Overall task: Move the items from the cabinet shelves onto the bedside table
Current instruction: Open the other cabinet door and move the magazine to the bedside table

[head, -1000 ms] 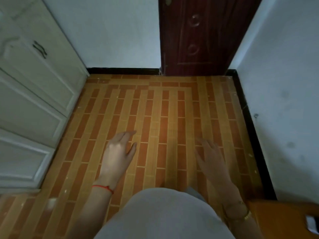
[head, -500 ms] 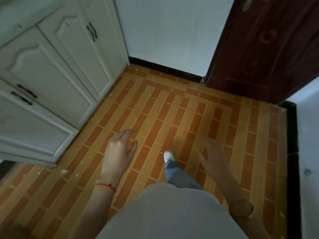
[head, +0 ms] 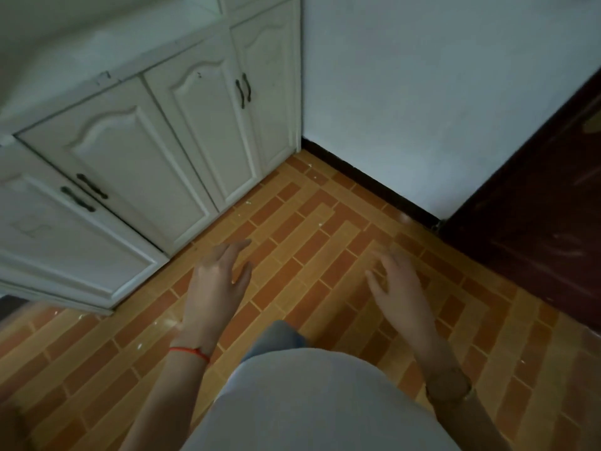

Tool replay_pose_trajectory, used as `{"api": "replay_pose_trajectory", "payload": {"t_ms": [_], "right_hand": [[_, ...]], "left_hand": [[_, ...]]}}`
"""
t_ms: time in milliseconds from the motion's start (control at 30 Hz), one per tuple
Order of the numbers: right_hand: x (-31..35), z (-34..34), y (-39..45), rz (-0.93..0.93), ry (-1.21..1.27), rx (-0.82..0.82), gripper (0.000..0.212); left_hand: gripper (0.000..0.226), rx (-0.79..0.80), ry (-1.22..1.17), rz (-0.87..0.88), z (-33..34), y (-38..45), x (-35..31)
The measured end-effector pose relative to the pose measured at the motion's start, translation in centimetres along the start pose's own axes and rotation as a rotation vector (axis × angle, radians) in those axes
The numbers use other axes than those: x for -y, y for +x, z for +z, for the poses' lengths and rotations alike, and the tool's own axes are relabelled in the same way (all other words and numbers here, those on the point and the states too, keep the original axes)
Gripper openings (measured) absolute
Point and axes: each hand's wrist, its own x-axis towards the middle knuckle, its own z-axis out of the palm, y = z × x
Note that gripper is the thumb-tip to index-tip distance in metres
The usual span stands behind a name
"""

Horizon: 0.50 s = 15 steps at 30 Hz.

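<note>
A white cabinet (head: 136,164) with arched panel doors and dark handles fills the upper left; all the doors I see are closed, and its bare top ledge (head: 107,50) runs along the upper left. No shelf items or bedside table are in view. My left hand (head: 218,284), with a red string on the wrist, hovers over the floor with fingers apart and holds nothing. My right hand (head: 395,284), with a bracelet at the wrist, is likewise empty with fingers spread, to the right of the cabinet's corner.
The floor (head: 325,242) is orange and brown brick-pattern tile. A white wall (head: 422,92) with a black skirting stands ahead. A dark red wooden door (head: 536,222) is at the right. My grey top and one jeans leg (head: 276,336) show at the bottom.
The view has swung left: the cabinet now fills more of the upper left and the door has slid to the right edge. The orange table corner left the view. Both hands stay empty.
</note>
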Motion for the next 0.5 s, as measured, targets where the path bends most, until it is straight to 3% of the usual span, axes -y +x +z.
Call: {"api": "replay_pose_trajectory", "payload": {"t_ms": [300,500], "right_hand": [[1.2,3.3,16.8,-0.119,-0.033,0.053,0.042],[4.0,4.2,30.0,-0.156,-0.05,0.039,0.039]], "left_hand": [[0.035,-0.054,-0.01,-0.166,3.2,12.4,4.4],[0.034,-0.119,0.012,-0.159,3.3,24.6,7.9]]}}
